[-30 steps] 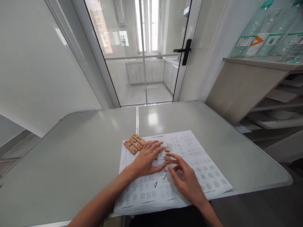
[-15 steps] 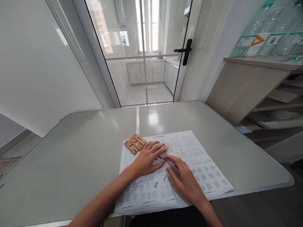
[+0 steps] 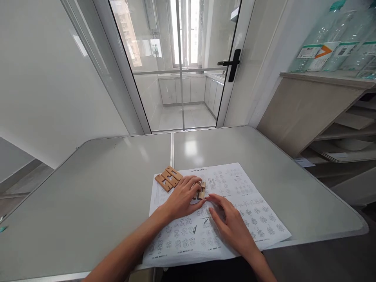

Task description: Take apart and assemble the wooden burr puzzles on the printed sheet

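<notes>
My left hand is curled over a small light wooden puzzle block, with its fingers on the top and left side. Part of the block is hidden beneath those fingers. My right hand rests on the printed paper sheet, its thumb and fingers apart and its fingertips close to the block's lower right corner. Whether they touch it I cannot tell. Beyond the left hand lie several flat brown wooden pieces with cut-out slots, side by side at the sheet's upper left corner.
The sheet lies on a grey table with a seam down its far half. Past the table stands a glass door with a black handle. On the right is a wooden shelf with plastic bottles on top.
The light block has been turned under my left hand and now shows a stepped, slotted face. My left fingers have curled in more. The right hand has hardly moved.
</notes>
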Tool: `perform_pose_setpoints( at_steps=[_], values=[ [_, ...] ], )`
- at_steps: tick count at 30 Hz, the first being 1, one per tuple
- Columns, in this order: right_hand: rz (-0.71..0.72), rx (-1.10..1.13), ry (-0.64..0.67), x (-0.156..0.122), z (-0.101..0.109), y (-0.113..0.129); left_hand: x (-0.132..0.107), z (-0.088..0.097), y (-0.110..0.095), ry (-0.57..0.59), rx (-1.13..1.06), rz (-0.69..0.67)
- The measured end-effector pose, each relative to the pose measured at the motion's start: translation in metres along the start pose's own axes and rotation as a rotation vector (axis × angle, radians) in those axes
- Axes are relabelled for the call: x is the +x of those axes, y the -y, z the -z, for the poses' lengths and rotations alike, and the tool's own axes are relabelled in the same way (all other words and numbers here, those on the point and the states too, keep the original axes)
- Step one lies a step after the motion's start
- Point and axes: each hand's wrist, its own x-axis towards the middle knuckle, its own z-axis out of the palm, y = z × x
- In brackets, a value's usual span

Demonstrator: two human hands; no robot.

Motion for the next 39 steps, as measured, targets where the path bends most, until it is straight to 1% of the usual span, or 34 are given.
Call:
perform_pose_setpoints(
  at_steps=[4,10,15,18,23,27,30,32,33,36,37,39],
  values=[
    [-0.019,0.025,0.023,-0.001,0.001,0.002,0.000,0.001,-0.001,-0.025,-0.005,0.036],
    [-0.040,0.039,0.027,-0.001,0.003,0.007,0.002,0.003,-0.003,-0.030,-0.051,0.081],
    [-0.044,0.054,0.031,-0.002,0.003,0.009,0.001,0.001,0.000,-0.015,-0.007,0.071],
    [-0.049,0.050,0.031,-0.002,0.003,0.008,-0.001,0.001,0.004,-0.022,0.023,0.091],
    [-0.032,0.046,0.018,-0.002,0.002,0.007,-0.002,0.003,0.009,-0.054,0.064,0.141],
    [-0.042,0.045,0.016,-0.002,0.003,0.009,-0.002,0.006,0.008,-0.067,0.057,0.149],
    [-0.041,0.050,0.026,-0.002,0.003,0.010,-0.001,0.011,0.011,-0.127,0.025,0.158],
    [-0.042,0.046,0.028,-0.001,0.002,0.009,-0.001,0.017,0.018,-0.205,0.009,0.217],
    [-0.040,0.042,0.025,-0.001,0.002,0.009,-0.001,0.020,0.024,-0.250,0.007,0.271],
    [-0.028,0.033,0.011,-0.001,0.002,0.008,-0.004,0.030,0.052,-0.354,-0.032,0.442],
    [-0.028,0.031,0.012,-0.001,0.002,0.007,-0.006,0.033,0.062,-0.377,-0.052,0.490],
    [-0.036,0.026,0.017,-0.001,0.001,0.007,-0.010,0.039,0.081,-0.368,-0.070,0.527]
  ],
)
